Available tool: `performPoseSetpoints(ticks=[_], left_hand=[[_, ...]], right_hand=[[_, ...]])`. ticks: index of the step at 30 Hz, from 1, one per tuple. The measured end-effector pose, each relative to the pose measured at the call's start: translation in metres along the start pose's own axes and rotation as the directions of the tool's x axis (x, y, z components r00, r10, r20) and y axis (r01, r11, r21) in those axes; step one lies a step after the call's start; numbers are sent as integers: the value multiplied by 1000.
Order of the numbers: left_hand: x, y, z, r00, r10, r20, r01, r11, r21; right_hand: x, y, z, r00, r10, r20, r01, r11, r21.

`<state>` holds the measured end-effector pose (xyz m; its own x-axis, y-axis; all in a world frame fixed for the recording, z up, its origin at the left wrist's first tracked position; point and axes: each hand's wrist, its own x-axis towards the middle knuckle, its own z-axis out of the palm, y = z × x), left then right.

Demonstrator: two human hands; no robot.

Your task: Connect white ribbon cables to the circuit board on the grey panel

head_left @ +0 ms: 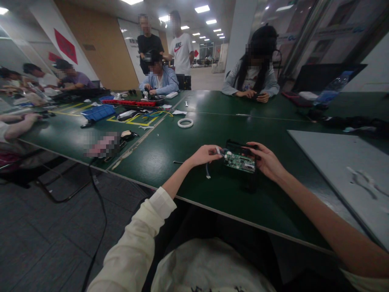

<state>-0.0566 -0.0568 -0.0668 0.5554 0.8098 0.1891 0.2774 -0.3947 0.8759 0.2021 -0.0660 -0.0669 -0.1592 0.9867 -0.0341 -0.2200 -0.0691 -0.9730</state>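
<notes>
A green circuit board in a black housing lies on the dark green table in front of me. My left hand pinches a small white connector with a thin white cable at the board's left edge. The cable hangs down onto the table. My right hand grips the right side of the black housing, with fingers curled over its top edge.
A white tape ring lies further back. A grey sheet covers the table at right. A blue bin, a red strip and loose cables sit at back left. Several people sit and stand around the tables.
</notes>
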Motion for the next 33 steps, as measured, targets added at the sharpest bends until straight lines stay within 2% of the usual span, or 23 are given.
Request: performPoseSetpoints(ticks=[11,15,22,27,29,33], left_hand=[[0,8,-1,989,57,-134,-41,992,117],[2,11,-5,966,85,-244,-64,994,93],[3,3,-8,948,88,-307,-39,986,162],[7,-3,-11,908,121,-402,-35,976,215],[8,-4,-12,910,122,-395,-30,973,231],[7,-4,-10,941,158,-300,-87,968,237]], right_hand=[[0,1,1,1000,14,-4,-14,1000,16],[-1,1,3,1000,8,16,-9,1000,27],[-2,2,3,999,20,36,-21,999,33],[0,2,0,999,16,34,-18,999,35],[-1,2,0,999,25,38,-26,999,38],[-3,0,3,999,43,34,-44,998,40]])
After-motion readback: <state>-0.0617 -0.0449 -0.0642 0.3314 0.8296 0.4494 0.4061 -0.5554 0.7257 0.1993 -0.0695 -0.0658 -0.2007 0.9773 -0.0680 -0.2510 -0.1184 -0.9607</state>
